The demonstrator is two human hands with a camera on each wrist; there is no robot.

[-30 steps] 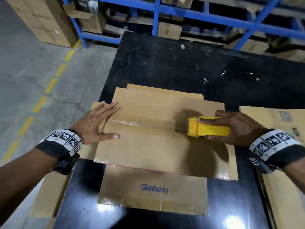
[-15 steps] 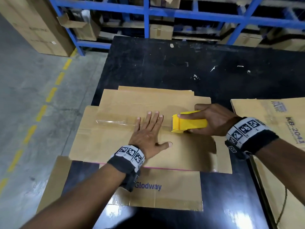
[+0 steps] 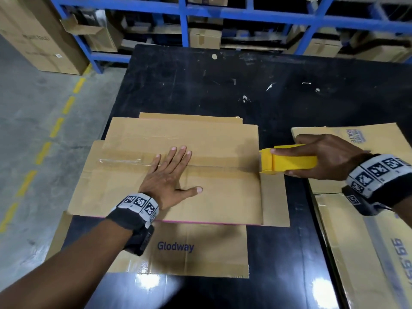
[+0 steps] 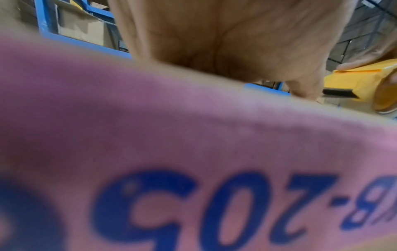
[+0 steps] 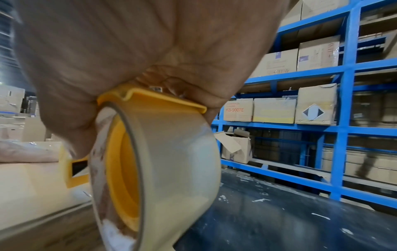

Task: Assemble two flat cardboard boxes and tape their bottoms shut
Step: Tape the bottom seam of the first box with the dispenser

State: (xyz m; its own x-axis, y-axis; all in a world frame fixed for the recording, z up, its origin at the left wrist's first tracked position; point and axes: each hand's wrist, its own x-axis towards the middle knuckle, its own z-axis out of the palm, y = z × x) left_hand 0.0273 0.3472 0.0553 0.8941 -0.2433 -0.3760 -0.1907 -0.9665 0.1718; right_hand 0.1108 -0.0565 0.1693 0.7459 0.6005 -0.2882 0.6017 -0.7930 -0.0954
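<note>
A brown cardboard box (image 3: 218, 139) stands bottom-up on the black table (image 3: 223, 85), its flaps folded shut with clear tape (image 3: 124, 161) along the centre seam. My left hand (image 3: 171, 172) lies flat with spread fingers on the seam near the middle. My right hand (image 3: 321, 157) grips a yellow tape dispenser (image 3: 287, 162) at the box's right edge. In the right wrist view the dispenser (image 5: 128, 152) carries a roll of clear tape (image 5: 182, 161). The left wrist view shows my palm (image 4: 225, 37) over blurred cardboard (image 4: 193, 135) with blue print.
A flat "Glodway" cardboard sheet (image 3: 178, 248) lies under the box toward me. More flat cardboard (image 3: 367, 230) sits on the table's right side. Blue shelving (image 3: 223, 14) with boxes stands behind the table. Grey floor with a yellow dashed line (image 3: 44, 150) is at the left.
My right hand has pulled the dispenser rightward along the seam to the box's right edge. My left hand slid from the left end of the seam to its middle.
</note>
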